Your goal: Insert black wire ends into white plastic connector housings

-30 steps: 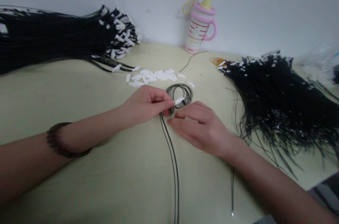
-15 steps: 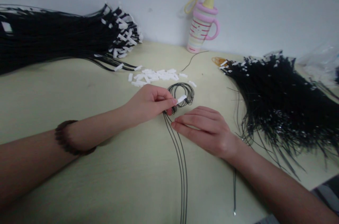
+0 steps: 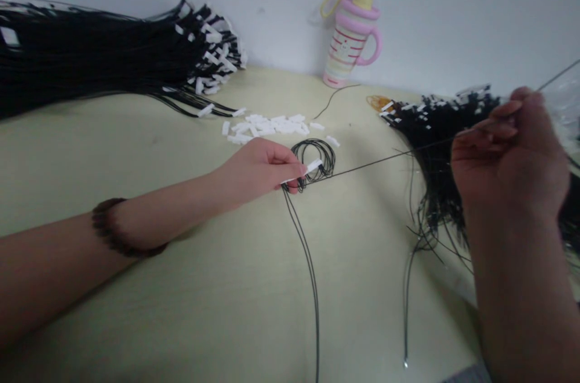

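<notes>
Pinched in my left hand (image 3: 267, 168) is a coiled bundle of thin black cord (image 3: 328, 156), with a small white connector (image 3: 313, 165) poking out past the fingertips. Loose cord ends (image 3: 312, 274) trail from under that hand toward the table's front edge. My right hand (image 3: 507, 153) is raised at the right, its fingers closed on one black cord (image 3: 376, 162). That strand runs taut from the coil up to the right hand and continues past it to the upper right.
A pile of white connectors (image 3: 267, 126) lies behind the coil. Thick bundles of black cords lie at the left (image 3: 99, 57) and right (image 3: 444, 123). A pink and white cup (image 3: 347, 45) stands by the wall. Orange bands (image 3: 378, 104) sit beside the right bundle.
My right hand has moved from beside the coil up and to the right, drawing one cord out straight. My left hand keeps its pinch in nearly the same place.
</notes>
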The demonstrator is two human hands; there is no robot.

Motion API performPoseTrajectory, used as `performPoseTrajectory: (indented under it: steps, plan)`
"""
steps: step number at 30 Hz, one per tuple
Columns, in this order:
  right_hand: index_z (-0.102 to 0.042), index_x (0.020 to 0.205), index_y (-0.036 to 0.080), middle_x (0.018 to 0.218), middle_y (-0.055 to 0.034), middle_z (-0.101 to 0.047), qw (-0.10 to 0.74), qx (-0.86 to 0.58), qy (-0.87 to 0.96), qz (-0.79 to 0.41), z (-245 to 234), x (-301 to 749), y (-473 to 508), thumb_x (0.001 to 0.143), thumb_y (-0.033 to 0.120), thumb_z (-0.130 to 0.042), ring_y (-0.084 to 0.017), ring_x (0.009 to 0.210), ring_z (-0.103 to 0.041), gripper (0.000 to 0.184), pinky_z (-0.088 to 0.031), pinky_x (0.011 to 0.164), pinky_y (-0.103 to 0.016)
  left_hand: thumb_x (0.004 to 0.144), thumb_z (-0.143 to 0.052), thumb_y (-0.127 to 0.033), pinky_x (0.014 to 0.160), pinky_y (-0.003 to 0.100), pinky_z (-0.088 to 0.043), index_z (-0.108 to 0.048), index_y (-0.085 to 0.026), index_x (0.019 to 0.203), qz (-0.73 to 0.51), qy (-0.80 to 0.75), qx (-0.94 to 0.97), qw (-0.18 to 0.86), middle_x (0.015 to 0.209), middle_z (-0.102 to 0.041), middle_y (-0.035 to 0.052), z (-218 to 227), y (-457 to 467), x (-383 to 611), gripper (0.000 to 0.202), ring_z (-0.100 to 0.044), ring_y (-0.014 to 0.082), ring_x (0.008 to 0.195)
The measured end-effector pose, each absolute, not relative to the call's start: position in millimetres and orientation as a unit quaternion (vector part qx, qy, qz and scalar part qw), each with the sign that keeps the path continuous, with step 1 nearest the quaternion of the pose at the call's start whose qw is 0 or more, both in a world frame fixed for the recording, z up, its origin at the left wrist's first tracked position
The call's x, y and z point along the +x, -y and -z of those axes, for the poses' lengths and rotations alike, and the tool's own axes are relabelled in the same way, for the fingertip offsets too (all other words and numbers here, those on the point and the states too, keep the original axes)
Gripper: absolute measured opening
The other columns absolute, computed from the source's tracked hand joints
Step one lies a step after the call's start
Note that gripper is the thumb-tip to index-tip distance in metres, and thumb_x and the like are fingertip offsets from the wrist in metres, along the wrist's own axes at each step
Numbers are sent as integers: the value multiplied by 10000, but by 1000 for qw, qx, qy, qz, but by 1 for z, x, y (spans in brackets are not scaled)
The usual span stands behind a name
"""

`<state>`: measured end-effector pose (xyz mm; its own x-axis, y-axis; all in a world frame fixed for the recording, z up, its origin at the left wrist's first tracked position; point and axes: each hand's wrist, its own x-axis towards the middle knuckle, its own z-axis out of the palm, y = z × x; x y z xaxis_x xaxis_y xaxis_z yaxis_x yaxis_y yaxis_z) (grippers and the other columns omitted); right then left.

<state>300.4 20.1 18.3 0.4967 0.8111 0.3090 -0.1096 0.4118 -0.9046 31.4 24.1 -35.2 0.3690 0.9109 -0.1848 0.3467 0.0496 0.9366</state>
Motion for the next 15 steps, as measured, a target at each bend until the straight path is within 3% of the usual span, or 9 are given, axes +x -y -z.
performPoseTrajectory:
  steps: [4, 6, 7, 9, 11, 15]
  plan:
    - [-574, 590, 206, 549, 38, -422, 741, -476, 414, -232, -11, 290, -15, 783, 133, -509, -41, 417, -321, 217, -213, 399, -235, 725, -610, -275, 408, 186, -270, -659, -161, 633, -284, -491, 621, 541, 545, -611, 0, 35, -25, 30, 155, -435, 62, 447]
    - [-562, 547, 185, 496, 30, -423, 694, -503, 486, -171, 3, 269, -6, 732, 94, -538, -62, 408, -345, 208, -198, 386, -237, 729, -606, -284, 428, 193, -282, -645, -158, 608, -297, -485, 613, 549, 551, -607, 7, 36, -26, 28, 179, -443, 71, 472]
    - [-593, 563, 168, 480, 26, -439, 663, -509, 525, -161, 11, 258, 0, 702, 93, -585, -67, 410, -357, 158, -208, 389, -238, 730, -605, -289, 435, 197, -283, -637, -156, 597, -305, -483, 608, 551, 555, -605, 9, 37, -27, 28, 190, -444, 74, 480]
    - [-601, 621, 160, 518, 21, -484, 485, -510, 703, -103, 25, 236, 12, 741, 140, -581, -73, 473, -410, 123, -291, 453, -230, 728, -608, -301, 443, 207, -280, -627, -154, 584, -320, -479, 601, 554, 561, -600, 11, 39, -28, 27, 207, -443, 79, 489]
    - [-579, 646, 146, 546, 24, -488, 389, -475, 782, -107, 36, 219, 21, 780, 155, -547, -63, 500, -422, 139, -320, 486, -209, 725, -611, -306, 449, 213, -275, -618, -153, 572, -331, -476, 595, 557, 560, -588, 8, 41, -30, 26, 217, -437, 80, 491]
    - [-566, 677, 129, 587, 22, -496, 347, -452, 809, -145, 50, 206, 23, 822, 157, -496, -54, 542, -444, 163, -337, 520, -177, 742, -594, -310, 466, 221, -273, -601, -153, 558, -327, -463, 611, 554, 549, -562, -2, 43, -30, 25, 242, -427, 79, 494]
